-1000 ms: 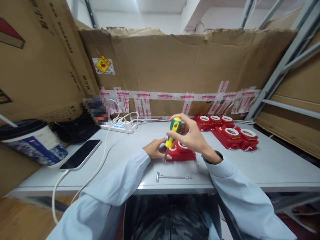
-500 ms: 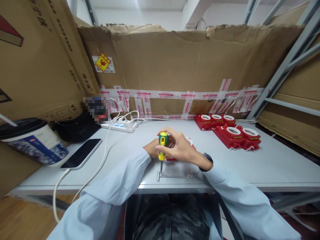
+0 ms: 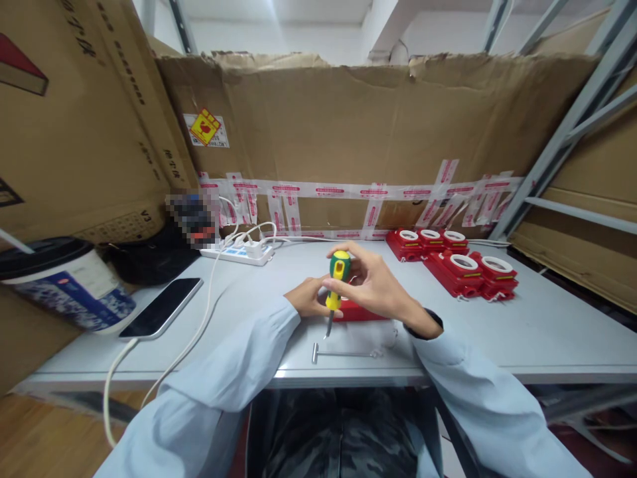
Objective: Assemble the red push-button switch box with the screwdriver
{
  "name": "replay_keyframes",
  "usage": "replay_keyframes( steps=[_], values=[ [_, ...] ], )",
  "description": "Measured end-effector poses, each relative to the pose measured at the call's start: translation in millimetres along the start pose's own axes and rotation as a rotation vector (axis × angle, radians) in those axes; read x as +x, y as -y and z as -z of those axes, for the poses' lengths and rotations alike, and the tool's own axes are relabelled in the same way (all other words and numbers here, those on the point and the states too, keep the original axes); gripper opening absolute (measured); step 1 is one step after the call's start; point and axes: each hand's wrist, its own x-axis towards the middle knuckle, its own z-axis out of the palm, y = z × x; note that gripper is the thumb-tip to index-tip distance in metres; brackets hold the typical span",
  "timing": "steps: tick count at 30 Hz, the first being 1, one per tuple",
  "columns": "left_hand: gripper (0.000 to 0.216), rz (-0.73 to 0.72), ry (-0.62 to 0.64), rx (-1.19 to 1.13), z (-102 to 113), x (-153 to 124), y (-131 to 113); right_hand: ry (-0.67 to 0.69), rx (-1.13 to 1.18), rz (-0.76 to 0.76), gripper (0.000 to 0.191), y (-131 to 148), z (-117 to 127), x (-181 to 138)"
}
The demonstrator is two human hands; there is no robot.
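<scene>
My right hand (image 3: 374, 282) grips a yellow and green screwdriver (image 3: 340, 265) by its handle. The shaft points down, and its tip hangs above the table, apart from the metal tool below. My left hand (image 3: 306, 297) rests against the left side of a red housing (image 3: 362, 313), its fingers partly behind the screwdriver. Most of that housing is hidden by my right hand. Nearer the table edge lies a thin silver T-shaped tool (image 3: 343, 354), with a small loop-like piece at its right end.
Several red housings with white rings (image 3: 455, 273) stand at the back right. To the left are a phone (image 3: 162, 307) on a white cable, a large paper cup (image 3: 70, 285) and a power strip (image 3: 239, 252). A cardboard sheet (image 3: 318, 126) walls off the back.
My right hand has lifted the screwdriver up and slightly right, so its tip has come away from the T-shaped tool. More of my left hand and the red housing now shows.
</scene>
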Motion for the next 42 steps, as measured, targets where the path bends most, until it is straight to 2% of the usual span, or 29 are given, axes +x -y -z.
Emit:
replay_keyframes(
  steps=[6,10,25,42],
  values=[
    [0.064,-0.003,0.032,0.091,4.3,-2.8,-13.3,-0.213,0.010,0.033,0.034,6.0,25.1,-0.6],
    [0.063,0.007,0.043,0.082,4.6,-3.1,-14.6,-0.285,-0.015,0.047,0.034,2.2,29.9,1.1],
    [0.064,-0.007,0.037,0.066,3.3,-2.7,-11.2,-0.292,-0.048,0.074,0.033,-8.1,25.4,4.9],
    [0.068,0.027,0.039,0.111,4.4,-3.3,-17.1,-0.221,-0.091,0.029,0.035,-8.4,19.4,6.0]
  ],
)
